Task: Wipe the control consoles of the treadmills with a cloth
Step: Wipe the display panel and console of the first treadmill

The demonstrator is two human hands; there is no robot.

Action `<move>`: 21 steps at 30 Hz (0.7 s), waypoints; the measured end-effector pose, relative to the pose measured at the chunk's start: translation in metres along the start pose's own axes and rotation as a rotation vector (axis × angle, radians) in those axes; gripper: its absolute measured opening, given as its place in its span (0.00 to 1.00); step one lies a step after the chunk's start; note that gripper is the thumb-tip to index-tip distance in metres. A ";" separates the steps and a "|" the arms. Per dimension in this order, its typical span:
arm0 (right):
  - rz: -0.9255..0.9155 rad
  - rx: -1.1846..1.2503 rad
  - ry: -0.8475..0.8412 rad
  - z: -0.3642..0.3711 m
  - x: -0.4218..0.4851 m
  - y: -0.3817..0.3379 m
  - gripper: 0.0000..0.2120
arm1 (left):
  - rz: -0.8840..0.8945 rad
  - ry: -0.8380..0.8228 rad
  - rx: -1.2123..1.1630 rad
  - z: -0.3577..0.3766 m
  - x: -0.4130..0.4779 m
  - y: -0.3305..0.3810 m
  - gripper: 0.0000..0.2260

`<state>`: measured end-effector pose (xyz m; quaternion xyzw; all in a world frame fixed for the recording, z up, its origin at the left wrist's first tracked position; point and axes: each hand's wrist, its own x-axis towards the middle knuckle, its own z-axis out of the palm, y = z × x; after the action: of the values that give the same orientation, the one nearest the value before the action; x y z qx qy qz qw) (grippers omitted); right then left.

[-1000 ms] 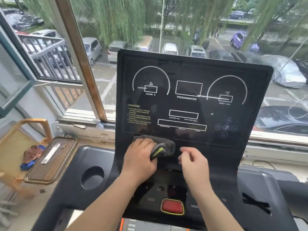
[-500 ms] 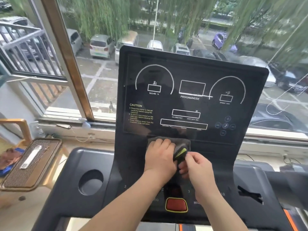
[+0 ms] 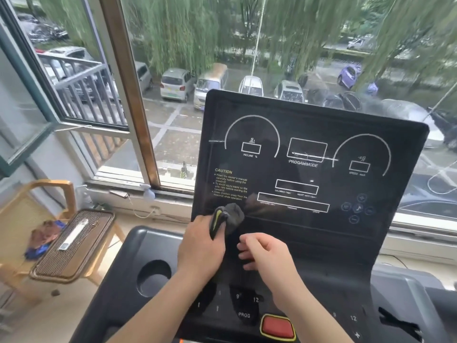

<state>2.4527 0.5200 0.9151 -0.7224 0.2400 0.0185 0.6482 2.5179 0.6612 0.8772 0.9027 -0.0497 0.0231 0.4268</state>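
Observation:
The black treadmill console (image 3: pixel 306 174) stands upright in front of me, with white gauge outlines and a yellow CAUTION text. My left hand (image 3: pixel 201 248) grips a bunched dark grey cloth (image 3: pixel 232 215) with a yellow-green edge, held against the console's lower left part. My right hand (image 3: pixel 265 253) hovers just right of it over the lower panel, fingers loosely curled, holding nothing. A red stop button (image 3: pixel 278 326) sits below my hands.
A round cup holder (image 3: pixel 153 277) is in the grey tray on the left. A wooden chair (image 3: pixel 37 219) with a woven tray and a rag stands by the open window (image 3: pixel 61 78). The windowsill runs behind the console.
My left hand has bunched the cloth and shifted it left across the console's lower edge. My right hand let go of the cloth and drew back.

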 end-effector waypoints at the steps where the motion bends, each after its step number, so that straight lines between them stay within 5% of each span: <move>1: -0.035 -0.018 -0.023 0.000 -0.002 -0.003 0.10 | -0.022 0.008 -0.111 -0.001 -0.005 0.014 0.07; 6: -0.161 0.103 -0.199 -0.019 -0.010 -0.024 0.12 | -0.017 -0.047 -0.402 -0.010 -0.014 0.073 0.11; 9: -0.183 0.115 -0.234 -0.035 -0.011 -0.036 0.25 | 0.005 -0.225 -0.354 -0.007 -0.008 0.086 0.12; 11: -0.176 0.173 -0.099 -0.036 -0.008 -0.042 0.26 | 0.019 -0.319 -0.387 -0.008 -0.009 0.087 0.12; 15: -0.088 0.393 0.243 -0.038 0.006 -0.044 0.13 | 0.095 -0.509 -0.556 -0.030 -0.022 0.089 0.14; 18: -0.142 0.450 0.389 -0.056 0.010 -0.058 0.10 | 0.067 -0.232 -0.474 -0.038 -0.005 0.073 0.13; 21: -0.389 0.378 0.627 -0.073 0.004 -0.090 0.08 | -0.065 0.162 -0.362 -0.056 0.035 0.060 0.14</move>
<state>2.4684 0.4534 1.0094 -0.5931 0.2839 -0.3698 0.6563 2.5461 0.6645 0.9616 0.8077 0.0108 0.0725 0.5851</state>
